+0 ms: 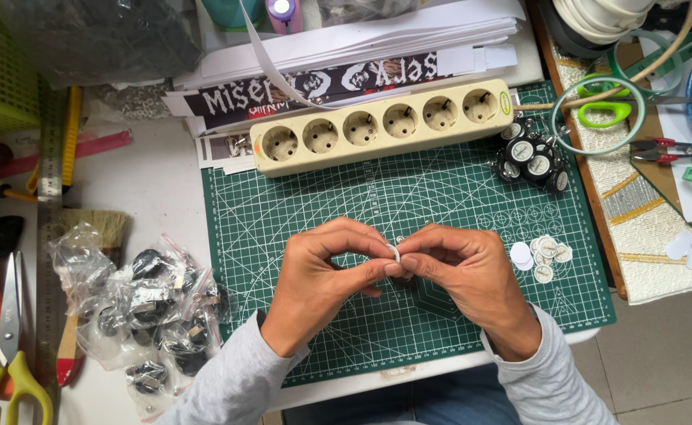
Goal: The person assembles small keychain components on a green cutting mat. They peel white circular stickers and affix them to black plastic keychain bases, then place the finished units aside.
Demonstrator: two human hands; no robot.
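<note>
Both hands met over the green cutting mat (pixel 322 197): left hand (pixel 322 271) and right hand (pixel 460 271) pinched one small white disc (pixel 394 252) together.

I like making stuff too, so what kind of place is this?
Probably a home craft desk. There is a green cutting mat, yellow-handled scissors, a metal ruler, and both hands, left hand and right hand, pinch a small round piece.

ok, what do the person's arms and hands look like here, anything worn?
Both hands are bare: no gloves, rings or watch visible on the left hand or the right hand. Each arm wears a long light grey sleeve, the left sleeve and right sleeve, of soft knit-like cloth, plain and unmarked, ending at the wrist. No cables or straps.
</note>
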